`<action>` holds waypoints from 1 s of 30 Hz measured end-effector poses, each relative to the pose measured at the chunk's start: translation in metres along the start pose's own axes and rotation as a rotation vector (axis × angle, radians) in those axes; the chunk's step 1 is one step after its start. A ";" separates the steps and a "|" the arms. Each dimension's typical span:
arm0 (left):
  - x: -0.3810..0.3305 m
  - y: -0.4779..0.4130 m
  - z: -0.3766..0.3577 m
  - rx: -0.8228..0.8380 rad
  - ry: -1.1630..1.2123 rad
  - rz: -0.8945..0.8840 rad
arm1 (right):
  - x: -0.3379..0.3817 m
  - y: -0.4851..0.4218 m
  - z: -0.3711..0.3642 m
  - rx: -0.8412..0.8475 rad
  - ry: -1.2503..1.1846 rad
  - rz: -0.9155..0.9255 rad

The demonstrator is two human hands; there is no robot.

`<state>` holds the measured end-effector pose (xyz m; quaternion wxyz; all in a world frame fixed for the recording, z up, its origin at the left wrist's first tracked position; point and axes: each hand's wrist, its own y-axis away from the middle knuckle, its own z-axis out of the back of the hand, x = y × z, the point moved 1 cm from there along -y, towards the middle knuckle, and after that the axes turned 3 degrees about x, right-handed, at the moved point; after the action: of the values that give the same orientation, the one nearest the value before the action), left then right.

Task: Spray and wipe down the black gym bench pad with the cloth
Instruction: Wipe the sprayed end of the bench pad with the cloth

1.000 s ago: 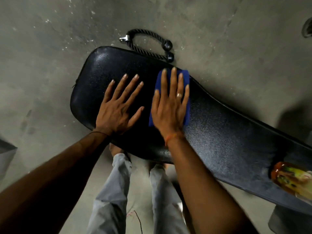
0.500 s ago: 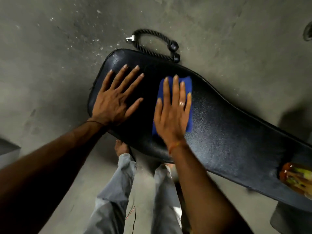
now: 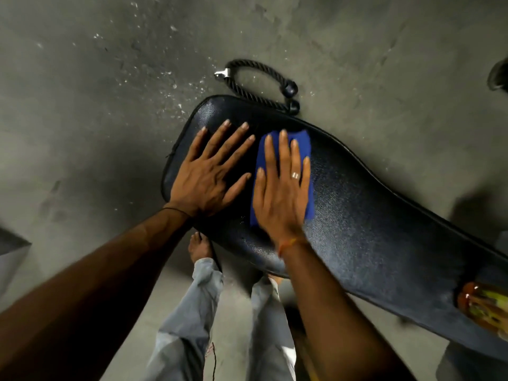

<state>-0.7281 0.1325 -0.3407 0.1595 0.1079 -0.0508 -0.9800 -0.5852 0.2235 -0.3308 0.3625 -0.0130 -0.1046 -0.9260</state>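
Observation:
The black gym bench pad [image 3: 371, 229] runs across the view from centre left to lower right, and its textured surface looks wet. A folded blue cloth [image 3: 302, 144] lies on the pad near its left end. My right hand [image 3: 280, 193] presses flat on the cloth, fingers spread, covering most of it. My left hand [image 3: 209, 177] rests flat on the bare pad just left of the cloth, holding nothing. An orange spray bottle [image 3: 483, 306] with a yellow-green label lies on the pad at the lower right, cut off by the frame edge.
A black rope handle with a metal clip [image 3: 258, 86] lies on the concrete floor just beyond the pad's far edge. My grey trouser legs [image 3: 192, 325] and a bare foot [image 3: 199, 247] stand at the pad's near edge. A grey object [image 3: 11, 254] shows at the left edge.
Both hands have slid along the pad toward its left end, the right one carrying the cloth with it. The view has shifted, so the pad sits further right.

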 end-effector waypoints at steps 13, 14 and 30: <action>0.027 0.021 -0.002 -0.061 0.056 0.137 | 0.026 0.069 -0.012 0.033 -0.026 0.020; 0.030 0.025 -0.003 -0.077 0.072 0.138 | 0.024 0.058 -0.011 0.039 -0.024 0.034; 0.034 0.027 -0.007 -0.146 0.171 0.167 | 0.051 0.037 -0.012 0.044 -0.001 0.081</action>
<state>-0.7500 0.0953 -0.3504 0.2516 0.1746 0.0254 -0.9516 -0.5972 0.1598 -0.3308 0.3997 -0.0097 -0.1244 -0.9081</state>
